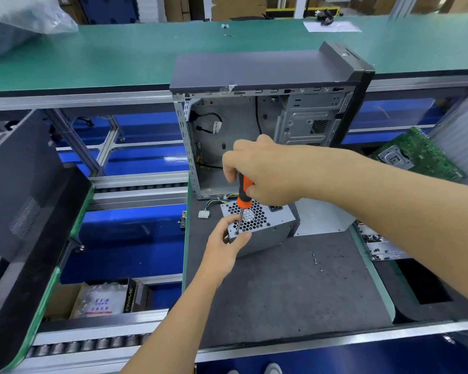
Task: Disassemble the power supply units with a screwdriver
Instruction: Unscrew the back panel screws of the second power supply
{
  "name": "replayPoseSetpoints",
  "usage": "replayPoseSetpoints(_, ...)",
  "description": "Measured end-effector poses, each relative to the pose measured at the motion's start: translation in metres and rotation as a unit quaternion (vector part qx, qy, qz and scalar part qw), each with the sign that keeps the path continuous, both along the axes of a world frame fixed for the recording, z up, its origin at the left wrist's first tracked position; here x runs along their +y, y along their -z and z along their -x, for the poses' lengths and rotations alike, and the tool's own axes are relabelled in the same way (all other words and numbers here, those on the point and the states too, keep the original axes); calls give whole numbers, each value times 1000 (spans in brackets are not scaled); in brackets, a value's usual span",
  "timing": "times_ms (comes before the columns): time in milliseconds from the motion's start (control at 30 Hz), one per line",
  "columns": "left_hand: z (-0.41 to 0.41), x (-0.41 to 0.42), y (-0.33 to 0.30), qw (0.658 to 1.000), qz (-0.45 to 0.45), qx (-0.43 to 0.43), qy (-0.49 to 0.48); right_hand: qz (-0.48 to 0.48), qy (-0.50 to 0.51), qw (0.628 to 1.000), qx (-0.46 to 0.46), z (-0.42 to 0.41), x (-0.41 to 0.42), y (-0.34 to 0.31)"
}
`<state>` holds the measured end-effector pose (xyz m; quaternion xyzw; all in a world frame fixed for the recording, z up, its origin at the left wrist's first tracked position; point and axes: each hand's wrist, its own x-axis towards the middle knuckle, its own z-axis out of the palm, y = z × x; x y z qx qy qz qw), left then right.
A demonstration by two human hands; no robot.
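Gripping the orange-and-black screwdriver (244, 194) near the centre of the frame, right hand (265, 172) curled tight round the handle, shaft angled down to a screw at the lower-left corner of the power supply unit (265, 228). Left hand (224, 247) clasped on that same near corner, thumb over the honeycomb fan grille, fingers wrapped round the side. Grey metal box seated just below centre on the dark grey mat (295, 287), tilted with its grille face upward, coloured wires and a white connector (203, 214) trailing off to its left. Directly behind, toward upper centre, stood an opened computer case (268, 103), side panel off, bare metal interior and black cables exposed. Lay scattered on the mat to the right of the unit: a few small screws (317, 261). Leaned at the right edge of the frame: 1 green circuit board (422, 155).
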<state>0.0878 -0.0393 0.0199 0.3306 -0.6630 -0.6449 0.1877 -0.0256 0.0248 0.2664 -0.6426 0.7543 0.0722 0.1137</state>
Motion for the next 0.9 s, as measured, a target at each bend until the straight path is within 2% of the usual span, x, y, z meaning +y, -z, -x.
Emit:
replayPoseSetpoints(133, -7, 5, 0, 999, 16, 30, -37, -3, 38, 996, 77, -2, 2, 7)
replayPoseSetpoints(200, -13, 6, 0, 994, 71, 15, -77, 25, 53, 991, 116, -3, 3, 9)
replayPoseSetpoints(300, -21, 8, -4, 978, 185, 11, -98, 46, 19, 984, 173, 1, 4, 10)
replayPoseSetpoints(433, -26, 7, -5, 949, 305, -13, -81, 63, -25, 997, 41, 11, 6, 9)
replayPoseSetpoints(533, -26, 5, -7, 947, 310, -19, -79, 44, -17, 998, -40, 12, 7, 6)
replayPoseSetpoints(600, -24, 4, -8, 949, 303, -17, -80, 36, -13, 998, -43, 11, 8, 6)
replayPoseSetpoints(700, -23, 3, -10, 947, 310, -10, -80, 18, 12, 999, 27, 6, 7, 10)
replayPoseSetpoints(800, -23, 1, -11, 947, 313, -18, -74, 32, 12, 984, 175, 0, 7, 12)
replayPoseSetpoints(833, -23, 0, -11, 947, 314, -24, -69, 44, 5, 980, 193, 0, 7, 12)
replayPoseSetpoints(900, -23, -1, -11, 945, 321, -31, -60, 62, -5, 984, 167, -1, 8, 11)
